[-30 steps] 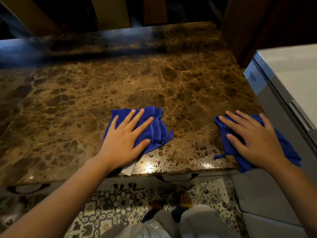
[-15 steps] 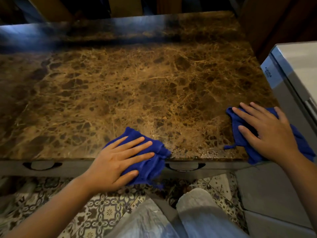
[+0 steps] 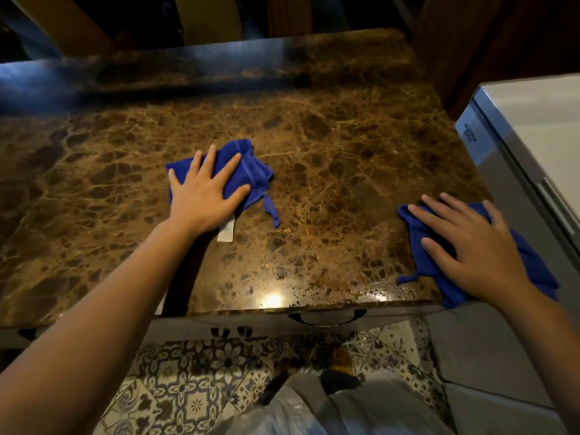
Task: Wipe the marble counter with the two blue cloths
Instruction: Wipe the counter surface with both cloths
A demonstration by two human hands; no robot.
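Observation:
The brown veined marble counter [image 3: 329, 146] fills the middle of the view. My left hand [image 3: 204, 196] lies flat, fingers spread, pressing a crumpled blue cloth [image 3: 251, 171] onto the counter's middle; a white label sticks out below the palm. My right hand [image 3: 470, 246] presses flat on the second blue cloth [image 3: 533, 271] at the counter's right front corner, where the cloth hangs partly over the edge.
A white and silver appliance [image 3: 518, 146] stands right against the counter's right side. Drawer handles [image 3: 326, 318] show under the front edge. Patterned floor tiles [image 3: 188, 387] and my legs are below. Dark wooden furniture lies beyond the far edge.
My left hand has pushed its cloth from the front edge away from me to the counter's middle. My right hand and its cloth stayed at the right front corner.

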